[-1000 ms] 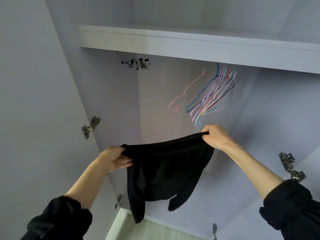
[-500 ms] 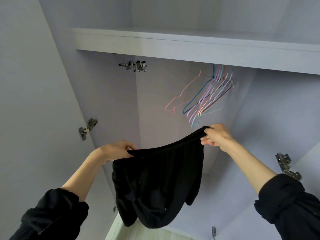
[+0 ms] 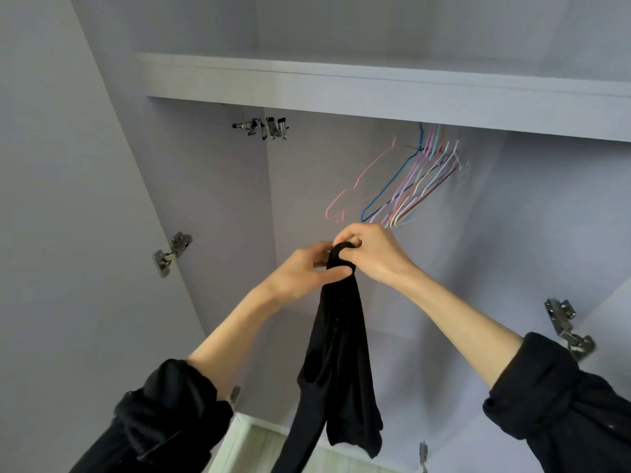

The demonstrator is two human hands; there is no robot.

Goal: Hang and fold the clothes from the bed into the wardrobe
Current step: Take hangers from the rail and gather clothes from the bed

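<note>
Black garment [image 3: 338, 353] hangs long axis vertical, gathered top up, loose end below the hands. Left hand [image 3: 307, 271] and right hand [image 3: 370, 254] both pinch its bunched top, touching each other. Coloured hangers [image 3: 406, 186] just above them carry nothing, so hanging looks barely begun; 1 garment is still unhung.

No text, label, brand or number can be read anywhere. The wardrobe [image 3: 375, 83] panels are plain. The black garment [image 3: 341, 363] carries no legible mark.
</note>
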